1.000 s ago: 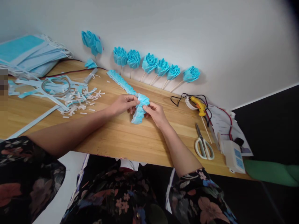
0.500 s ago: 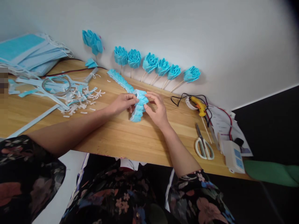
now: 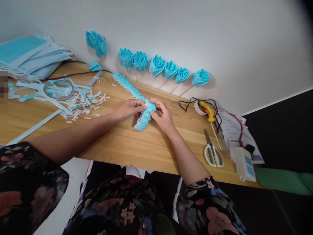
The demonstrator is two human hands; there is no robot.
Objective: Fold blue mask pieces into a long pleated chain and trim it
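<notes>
A pleated light-blue strip [image 3: 144, 120] of folded mask fabric hangs between my hands above the table's middle. My left hand [image 3: 130, 109] pinches its left edge near the top between thumb and fingers. On the other side my right hand [image 3: 163, 115] grips the upper right edge, thumb below and fingers behind. A second pleated blue band [image 3: 126, 85] lies on the table and runs back to the left; I cannot tell whether the two join behind my fingers. Along the wall lean several blue fabric roses [image 3: 157, 65] on thin sticks.
On the left lie a stack of blue face masks [image 3: 29, 52], a tape roll [image 3: 58, 97] and white and blue scraps [image 3: 80, 106]. To the right are scissors [image 3: 213, 153], a yellow glue gun [image 3: 207, 110], papers [image 3: 233, 130] and a white box [image 3: 244, 164].
The held strip's lower end has swung slightly to the left and down, and its top has turned a little to the right. Both hands keep their grip and have barely moved.
</notes>
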